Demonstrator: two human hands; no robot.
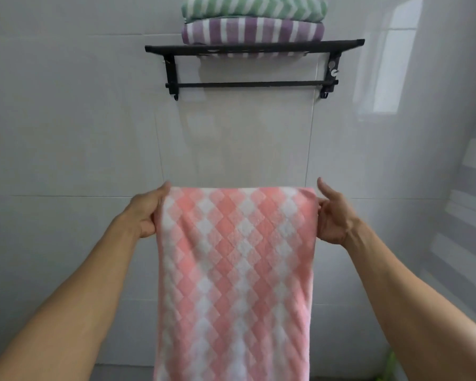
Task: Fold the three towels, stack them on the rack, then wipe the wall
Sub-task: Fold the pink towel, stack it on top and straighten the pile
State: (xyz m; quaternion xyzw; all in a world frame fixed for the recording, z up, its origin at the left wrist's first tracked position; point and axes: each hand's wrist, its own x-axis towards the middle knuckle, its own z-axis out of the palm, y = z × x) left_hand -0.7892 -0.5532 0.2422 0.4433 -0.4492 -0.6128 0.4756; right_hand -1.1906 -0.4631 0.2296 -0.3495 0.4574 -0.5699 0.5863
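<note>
While pink checked towel (pixel 235 270) hangs full length below rack (pixel 254 48), well apart from it, third fold looks in hand. Left hand (pixel 149 213) pinches top left corner, right hand (pixel 331 215) pinches top right corner; hands apart, towel's top edge taut between. Purple striped towel (pixel 253 33) lies folded on rack's top shelf, green zigzag towel (pixel 254 6) stacked on it. Next move likely: bring corners together, halve towel, keep edges aligned. Tiled wall (pixel 66 119) behind, wipe not yet begun.
</note>
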